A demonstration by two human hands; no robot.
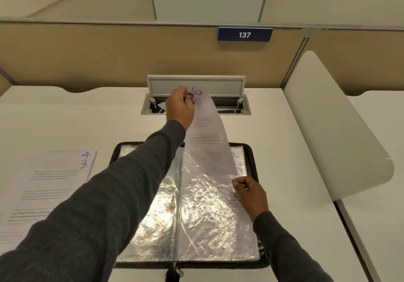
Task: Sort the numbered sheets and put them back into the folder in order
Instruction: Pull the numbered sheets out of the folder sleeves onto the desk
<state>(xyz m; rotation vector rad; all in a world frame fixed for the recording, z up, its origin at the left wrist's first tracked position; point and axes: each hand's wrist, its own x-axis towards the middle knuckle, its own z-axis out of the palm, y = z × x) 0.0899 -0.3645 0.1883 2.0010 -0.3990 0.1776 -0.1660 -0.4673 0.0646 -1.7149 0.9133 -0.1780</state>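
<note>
The left hand's (180, 106) fingers (188, 97) are clamped on the top corner of the sheet marked 6 (207, 141), holding it high above the far edge of the open zip folder (253, 150). The right hand's (250, 191) fingers (238, 182) are pinched together on the outer edge of the crinkled plastic sleeve (209, 216) on the folder's right page. The sheet bows down to the sleeve's mouth; whether its lower end is already inside I cannot tell.

Held by one corner, the limp sheet could likely buckle or crease at the mouth. If the right pinch slips, the thin sleeve may collapse or tear. On the tabletop (65, 117) left of the folder, sheets 4 and 3 (50, 176) lie loose, so the order could go wrong.
</note>
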